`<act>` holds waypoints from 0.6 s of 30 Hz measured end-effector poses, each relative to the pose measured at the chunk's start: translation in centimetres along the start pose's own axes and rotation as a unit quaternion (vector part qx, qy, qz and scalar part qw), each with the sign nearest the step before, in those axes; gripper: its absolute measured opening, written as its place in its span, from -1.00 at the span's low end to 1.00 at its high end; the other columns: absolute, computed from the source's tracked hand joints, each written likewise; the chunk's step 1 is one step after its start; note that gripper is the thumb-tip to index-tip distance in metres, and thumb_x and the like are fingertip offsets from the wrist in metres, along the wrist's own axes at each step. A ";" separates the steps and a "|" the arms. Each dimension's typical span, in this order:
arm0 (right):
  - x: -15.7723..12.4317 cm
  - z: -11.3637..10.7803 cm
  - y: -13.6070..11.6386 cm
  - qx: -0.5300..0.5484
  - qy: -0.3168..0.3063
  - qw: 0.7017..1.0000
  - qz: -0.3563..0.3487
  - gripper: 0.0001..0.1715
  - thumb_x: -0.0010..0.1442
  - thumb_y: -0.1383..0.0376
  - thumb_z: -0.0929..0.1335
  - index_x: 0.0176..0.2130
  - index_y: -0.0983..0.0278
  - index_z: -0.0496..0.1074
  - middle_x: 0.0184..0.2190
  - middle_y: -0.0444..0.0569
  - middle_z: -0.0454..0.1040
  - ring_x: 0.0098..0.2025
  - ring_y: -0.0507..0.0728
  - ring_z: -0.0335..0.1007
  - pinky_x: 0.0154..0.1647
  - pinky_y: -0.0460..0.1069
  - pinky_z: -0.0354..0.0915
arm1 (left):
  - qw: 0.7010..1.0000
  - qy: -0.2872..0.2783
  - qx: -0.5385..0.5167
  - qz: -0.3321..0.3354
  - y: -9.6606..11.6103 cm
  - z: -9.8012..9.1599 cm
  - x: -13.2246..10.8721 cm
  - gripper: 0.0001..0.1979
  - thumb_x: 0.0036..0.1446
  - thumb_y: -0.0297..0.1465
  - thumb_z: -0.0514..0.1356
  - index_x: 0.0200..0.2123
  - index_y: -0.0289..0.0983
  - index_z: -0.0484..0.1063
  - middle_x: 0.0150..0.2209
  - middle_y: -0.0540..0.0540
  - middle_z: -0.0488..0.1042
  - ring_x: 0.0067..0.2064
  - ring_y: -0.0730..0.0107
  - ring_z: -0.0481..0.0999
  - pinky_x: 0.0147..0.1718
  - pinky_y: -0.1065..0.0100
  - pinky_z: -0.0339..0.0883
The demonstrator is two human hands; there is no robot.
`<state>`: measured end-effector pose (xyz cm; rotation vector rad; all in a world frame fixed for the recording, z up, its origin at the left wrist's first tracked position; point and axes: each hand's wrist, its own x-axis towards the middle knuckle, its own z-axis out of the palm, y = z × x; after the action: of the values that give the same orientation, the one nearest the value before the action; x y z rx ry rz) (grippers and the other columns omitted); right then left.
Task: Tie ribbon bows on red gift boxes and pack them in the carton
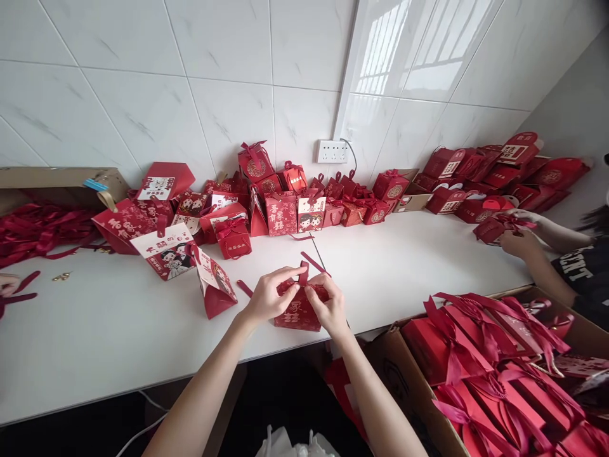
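Observation:
A red patterned gift box (299,317) stands on the white table close to its front edge. A dark red ribbon (304,273) rises in a loop from the top, and its loose ends stick out to both sides. My left hand (273,293) pinches the ribbon at the loop's left side with thumb and forefinger. From the right, my right hand (328,303) has its thumb and fingers closed at the ribbon's base, against the top of the box. The exact point where the ribbon passes between the fingers is partly hidden.
Finished-looking red boxes (281,214) line the wall, beside a power strip (332,151). Left lies a carton of ribbons (42,228); a hand (8,285) shows there. Front right stands a carton (399,349) full of boxes. At right, a co-worker's hands (518,238) hold a box.

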<state>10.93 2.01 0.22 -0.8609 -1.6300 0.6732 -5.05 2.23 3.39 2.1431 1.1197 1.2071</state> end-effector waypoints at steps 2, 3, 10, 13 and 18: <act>-0.7 -0.2 0.4 0.012 -0.005 1.000 0.008 -0.83 0.19 0.25 0.29 -0.18 0.21 0.30 -0.32 -0.05 0.40 -0.26 0.11 0.38 -0.18 0.05 0.34 | 0.999 0.003 -0.030 -0.012 -0.3 -0.2 -0.3 -0.56 0.13 -0.42 0.09 0.11 -0.22 0.31 -0.02 -0.14 0.50 -0.11 0.31 0.53 -0.06 0.27 0.41; -1.2 -0.4 0.7 0.024 -0.007 1.000 0.019 -0.65 0.17 0.24 0.31 -0.04 0.20 0.23 -0.24 -0.02 0.39 -0.19 0.13 0.38 -0.13 0.08 0.35 | 0.998 0.015 -0.053 -0.016 -0.7 -0.2 -0.7 -0.47 0.13 -0.40 0.11 0.19 -0.20 0.19 0.05 -0.17 0.44 -0.06 0.29 0.52 -0.02 0.24 0.39; -3.6 -1.3 2.0 0.124 0.017 0.975 0.183 -0.65 0.19 0.07 0.32 -0.12 0.24 0.32 -0.13 0.05 0.45 -0.08 0.16 0.41 -0.05 0.09 0.37 | 0.982 -0.004 -0.091 -0.166 -4.3 0.9 -6.1 -0.16 0.02 -0.26 0.26 0.29 -0.14 -0.11 0.24 -0.30 0.18 0.28 0.01 0.13 0.14 0.03 0.20; -3.3 -1.1 1.5 0.214 0.130 0.935 0.251 -0.56 0.17 -0.03 0.29 -0.13 0.24 0.34 -0.17 0.07 0.49 -0.19 0.18 0.47 -0.21 0.09 0.44 | 0.972 0.015 -0.118 -0.203 -2.5 2.6 -6.8 -0.26 0.05 -0.17 0.22 0.24 -0.17 0.00 0.18 -0.30 0.26 0.23 -0.01 0.24 0.11 0.00 0.23; -3.4 -0.5 -0.8 0.167 0.068 0.968 0.172 -0.42 0.28 -0.04 0.08 -0.11 0.27 0.42 -0.28 0.11 0.55 -0.26 0.24 0.51 -0.30 0.15 0.48 | 0.979 0.059 -0.176 -0.086 4.8 4.5 -4.7 -0.26 0.02 -0.20 0.25 0.21 -0.18 0.01 0.15 -0.24 0.28 0.18 0.06 0.29 0.12 0.07 0.25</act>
<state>11.63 -1.23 -0.97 -0.9251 -1.2081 1.0726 -0.54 -4.34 1.98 1.6968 1.0263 1.3507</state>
